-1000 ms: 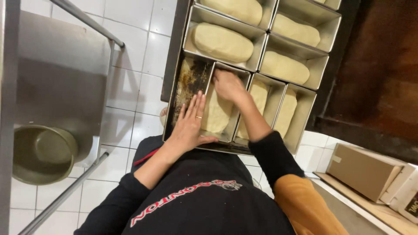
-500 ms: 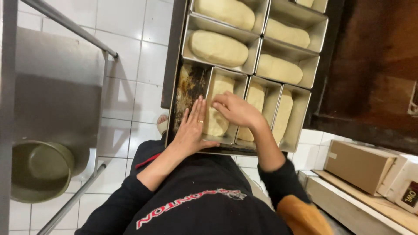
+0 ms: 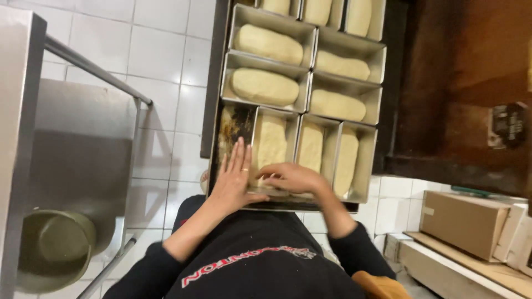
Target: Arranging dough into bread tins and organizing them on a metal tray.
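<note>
Head cam: L hand [image 3: 235, 182] flat, R hand [image 3: 291, 177] curled on loaf tin [image 3: 270, 191].

we see shiny metal bread tins [image 3: 354, 182] | soft matt dough [image 3: 270, 141] | glossy white floor tiles [image 3: 160, 50] | dull metal bowl [image 3: 52, 254] | brown cardboard box [image 3: 463, 221]

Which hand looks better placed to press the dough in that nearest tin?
Probably the right hand: its fingers already lie on the dough. The left hand rests flat on the tin's edge.
</note>
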